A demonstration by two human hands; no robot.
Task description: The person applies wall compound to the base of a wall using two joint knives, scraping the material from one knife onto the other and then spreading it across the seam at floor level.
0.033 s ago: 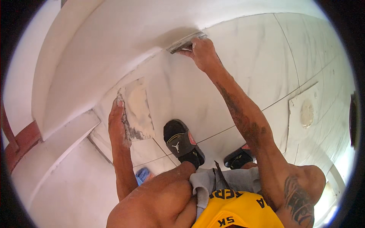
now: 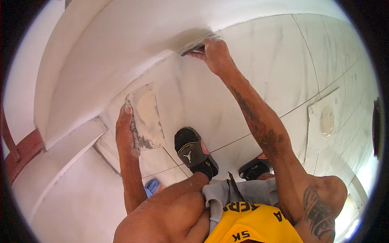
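Observation:
In my right hand (image 2: 216,54) is a flat trowel (image 2: 196,47), its long blade up against the foot of the white wall, where it meets the tiled floor. My fingers are wrapped round its back and hide the handle. My left hand (image 2: 126,131) is closed on the edge of a flat square board (image 2: 159,125), smeared with beige putty (image 2: 146,106). Grey residue crusts the board's near edge and the fingers. What lies under the board, including the rest of my grip, is hidden.
On the right, a square slab (image 2: 312,133) with a round putty patch lies on the marbled floor tiles (image 2: 231,109). My slippered foot (image 2: 196,150) stands between my arms. A white ledge (image 2: 81,135) and a red-brown piece (image 2: 28,152) are at left; something blue (image 2: 152,186) lies by my knee.
The trowel's blade has tilted slightly against the wall, so less of its face shows. My left hand and the board have stayed put.

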